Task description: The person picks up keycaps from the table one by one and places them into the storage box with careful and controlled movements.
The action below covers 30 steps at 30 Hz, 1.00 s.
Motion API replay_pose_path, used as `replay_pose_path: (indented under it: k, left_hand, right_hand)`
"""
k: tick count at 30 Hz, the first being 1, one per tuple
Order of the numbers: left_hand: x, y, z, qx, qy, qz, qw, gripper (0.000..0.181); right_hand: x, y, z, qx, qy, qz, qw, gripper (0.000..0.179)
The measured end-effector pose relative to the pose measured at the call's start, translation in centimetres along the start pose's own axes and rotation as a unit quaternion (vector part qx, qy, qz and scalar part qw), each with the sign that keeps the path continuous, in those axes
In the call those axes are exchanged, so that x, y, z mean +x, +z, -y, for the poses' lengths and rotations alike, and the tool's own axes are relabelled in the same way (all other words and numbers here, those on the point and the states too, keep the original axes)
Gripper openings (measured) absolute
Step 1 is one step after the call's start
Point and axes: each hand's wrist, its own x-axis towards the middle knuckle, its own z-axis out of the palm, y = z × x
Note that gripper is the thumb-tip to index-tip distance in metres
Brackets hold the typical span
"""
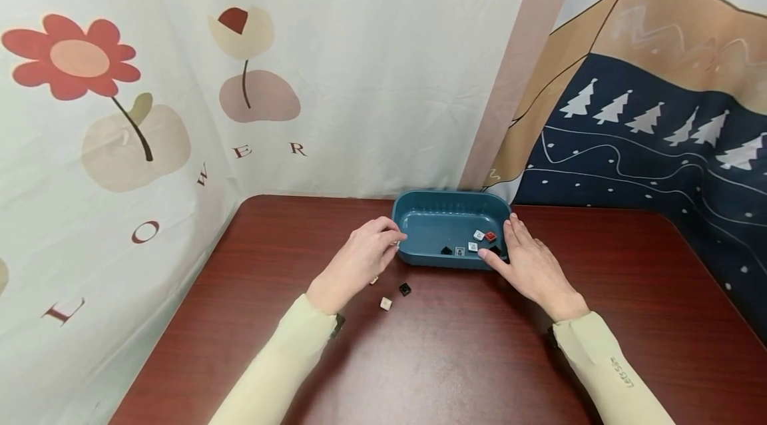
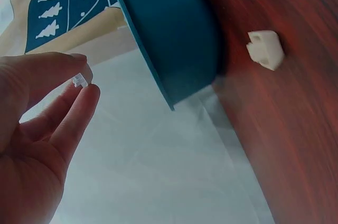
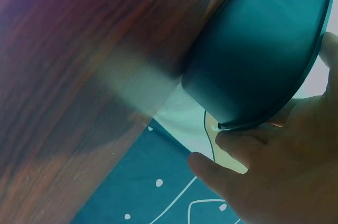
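My left hand (image 1: 359, 257) is at the left end of a blue-green plastic bin (image 1: 434, 228). In the left wrist view its thumb and fingers pinch a small white keycap (image 2: 80, 80), beside the bin's outer wall. My right hand (image 1: 535, 272) rests at the bin's right front corner, fingers straight along the right rim and thumb over the front rim. Inside the bin lie several keycaps, among them a red keycap (image 1: 491, 236) and a white keycap (image 1: 473, 247). On the table in front are a black keycap (image 1: 405, 289) and a pale keycap (image 1: 386, 304); another pale one is partly covered by my left hand.
The bin stands near the back edge of a reddish-brown wooden table (image 1: 455, 358). A printed curtain (image 1: 371, 78) with flowers and letters hangs right behind it, and a navy cloth with white trees (image 1: 647, 145) hangs at the right.
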Motion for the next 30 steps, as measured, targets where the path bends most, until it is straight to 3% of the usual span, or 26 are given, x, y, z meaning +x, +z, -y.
replay_pose_path:
  k: [6, 19, 30]
  left_hand:
    - [1.1, 0.5, -0.5, -0.006, -0.007, 0.014, 0.9999, 0.020]
    - [3.2, 2.2, -0.4, -0.007, -0.044, 0.088, 0.9951, 0.017]
    - [5.6, 3.6, -0.2, 0.022, -0.083, 0.170, 0.9816, 0.016]
  right_hand:
    - [0.0, 0.0, 0.1, 0.006, 0.000, 0.002, 1.0000, 0.108]
    - [0.0, -0.1, 0.1, 0.002, 0.002, 0.004, 1.0000, 0.109]
    - [0.0, -0.1, 0.1, 0.002, 0.003, 0.006, 1.0000, 0.111]
